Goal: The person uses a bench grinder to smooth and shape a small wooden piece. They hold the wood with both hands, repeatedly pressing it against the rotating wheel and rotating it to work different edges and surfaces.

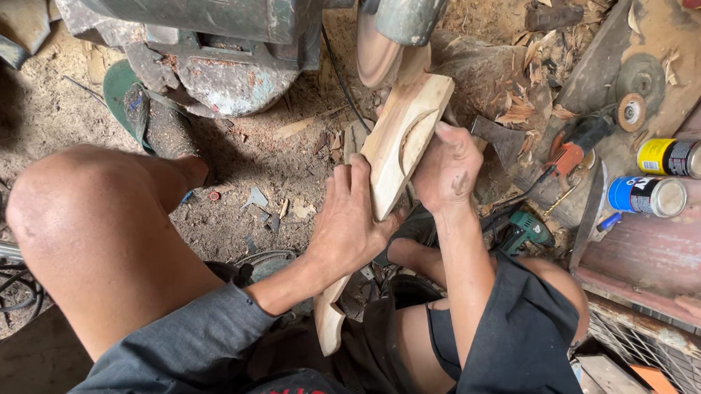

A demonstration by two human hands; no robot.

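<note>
A long pale carved wooden piece [400,141] runs from my lap up to a round sanding disc [376,57] on a grey bench machine [235,34]. Its far end touches the disc's edge. My left hand [346,221] grips the wood's left side at mid-length. My right hand [446,167] clasps its right edge, thumb on top. The narrow near end [328,320] of the wood sticks out below my left wrist.
Sawdust and wood chips cover the dirt floor. A hatchet [497,139] and a wood block lie right of my hands, with a green power tool [527,231], a yellow can [676,157], a blue can [646,195] and a loose disc [631,111] beyond. Cables lie at far left.
</note>
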